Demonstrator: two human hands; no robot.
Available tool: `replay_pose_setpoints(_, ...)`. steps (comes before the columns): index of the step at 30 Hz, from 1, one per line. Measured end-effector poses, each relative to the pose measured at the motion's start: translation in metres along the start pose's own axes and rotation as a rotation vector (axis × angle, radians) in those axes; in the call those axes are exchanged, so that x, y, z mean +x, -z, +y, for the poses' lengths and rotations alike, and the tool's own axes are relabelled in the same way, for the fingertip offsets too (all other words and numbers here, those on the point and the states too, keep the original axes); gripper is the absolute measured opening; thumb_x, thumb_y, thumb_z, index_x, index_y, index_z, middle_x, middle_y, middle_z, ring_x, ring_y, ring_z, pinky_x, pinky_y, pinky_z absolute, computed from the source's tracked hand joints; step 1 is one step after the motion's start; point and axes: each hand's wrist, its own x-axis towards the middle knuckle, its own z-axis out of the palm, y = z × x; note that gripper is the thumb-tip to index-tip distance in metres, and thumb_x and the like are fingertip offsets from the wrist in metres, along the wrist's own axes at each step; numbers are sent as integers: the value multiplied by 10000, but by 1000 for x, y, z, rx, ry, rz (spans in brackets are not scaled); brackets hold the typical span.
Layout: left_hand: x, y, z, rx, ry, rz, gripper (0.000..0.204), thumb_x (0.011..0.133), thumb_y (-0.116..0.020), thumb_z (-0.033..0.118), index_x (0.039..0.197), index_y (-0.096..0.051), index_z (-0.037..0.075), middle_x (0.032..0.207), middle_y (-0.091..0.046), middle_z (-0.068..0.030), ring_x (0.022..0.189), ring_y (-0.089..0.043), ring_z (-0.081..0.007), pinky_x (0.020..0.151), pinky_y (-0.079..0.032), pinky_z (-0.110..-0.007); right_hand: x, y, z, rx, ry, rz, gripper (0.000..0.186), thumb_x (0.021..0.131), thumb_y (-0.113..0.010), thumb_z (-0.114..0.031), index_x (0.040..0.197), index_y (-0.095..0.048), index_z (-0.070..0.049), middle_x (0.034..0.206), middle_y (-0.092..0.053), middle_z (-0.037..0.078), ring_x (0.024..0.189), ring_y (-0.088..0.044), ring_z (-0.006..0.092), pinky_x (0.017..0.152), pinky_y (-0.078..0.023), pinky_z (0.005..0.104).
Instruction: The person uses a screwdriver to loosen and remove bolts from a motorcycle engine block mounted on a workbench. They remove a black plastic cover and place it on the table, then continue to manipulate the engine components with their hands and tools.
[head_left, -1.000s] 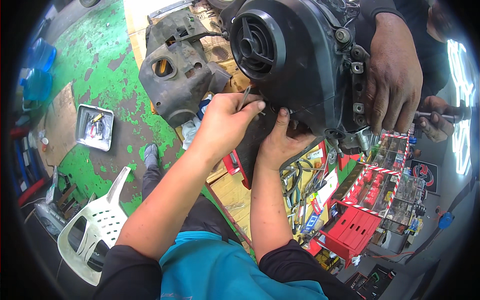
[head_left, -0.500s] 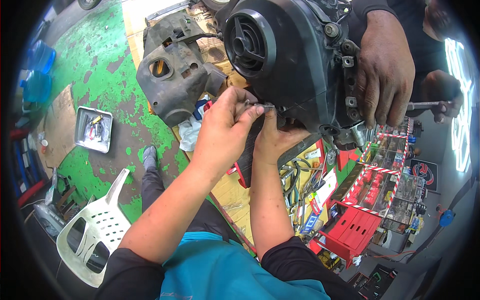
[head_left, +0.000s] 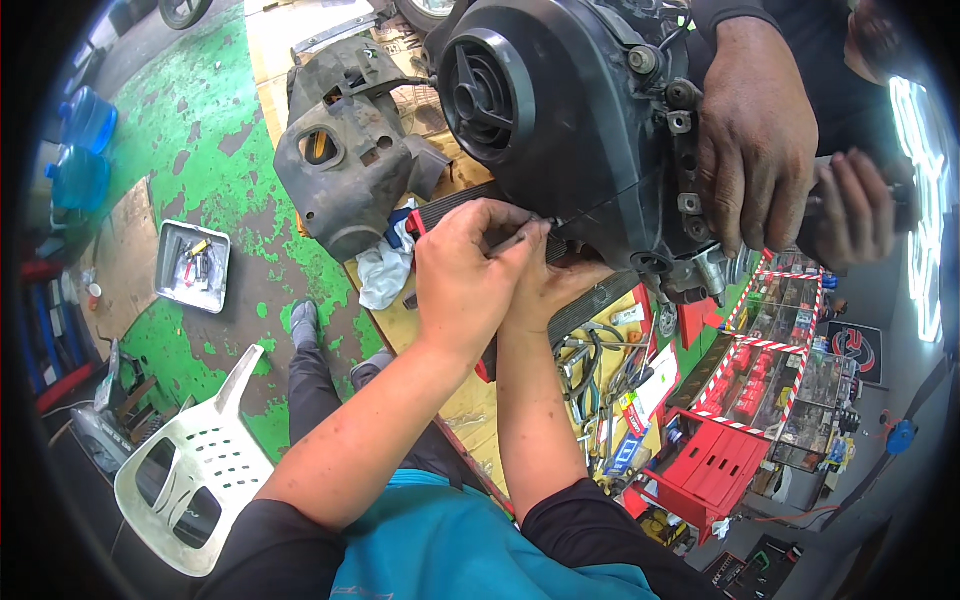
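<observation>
A large engine with a black side cover (head_left: pixel 590 140) fills the upper middle, a round vented ring at its left. My left hand (head_left: pixel 465 270) is closed in a pinch at the cover's lower edge; whatever sits between the fingertips is too small to make out. Behind it, my right hand (head_left: pixel 540 295) reaches up below the engine. Its thumb is close to the left fingertips, and its other fingers are mostly hidden under the engine. A dark ribbed mat (head_left: pixel 590 305) lies beneath both hands. A co-worker's hand (head_left: pixel 757 140) rests on the engine's right side; their other hand (head_left: pixel 860 210) is blurred.
Left of the engine lies a dirty grey plastic cover (head_left: pixel 345 180) beside a white rag (head_left: pixel 385 272). Several hand tools (head_left: pixel 590 375) lie at the right of the bench, near a red cabinet (head_left: pixel 705 460). A white chair (head_left: pixel 205 455) and a metal tray (head_left: pixel 193 265) stand on the floor.
My left hand has turned and shifted slightly right and down, now overlapping my right hand. The co-worker's far hand has moved down and left; the metal tool in it no longer shows clearly.
</observation>
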Motion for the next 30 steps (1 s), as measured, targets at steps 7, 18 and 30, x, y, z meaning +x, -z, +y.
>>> replay_pose_setpoints(7, -5, -8, -11, 42, -216, 71, 109, 808, -804, 3, 902, -751, -19, 878, -721, -54, 694, -619, -89, 613, -485, -248, -2, -1, 6, 18, 24, 27, 894, 810, -826, -155, 1448, -235, 51, 1413, -379, 234, 1298, -444, 324, 1142, -353, 452)
replay_pose_setpoints(18, -9, -7, -3, 99, -306, 62, 131, 824, -774, -27, 954, -781, -10, 951, -738, -76, 795, -687, -138, 696, -540, -269, 2, 0, 8, -45, 68, 28, 844, 787, -808, -131, 1418, -279, 53, 1375, -395, 217, 1301, -436, 326, 1152, -326, 460)
replay_pose_setpoints(30, -2, -6, -2, 73, -340, 21, 148, 809, -770, -47, 948, -776, 4, 946, -744, -64, 772, -645, -94, 634, -477, -229, 3, 3, 5, -147, 113, -15, 802, 820, -832, -47, 1409, -287, -18, 1389, -440, 166, 1261, -495, 262, 1127, -405, 423)
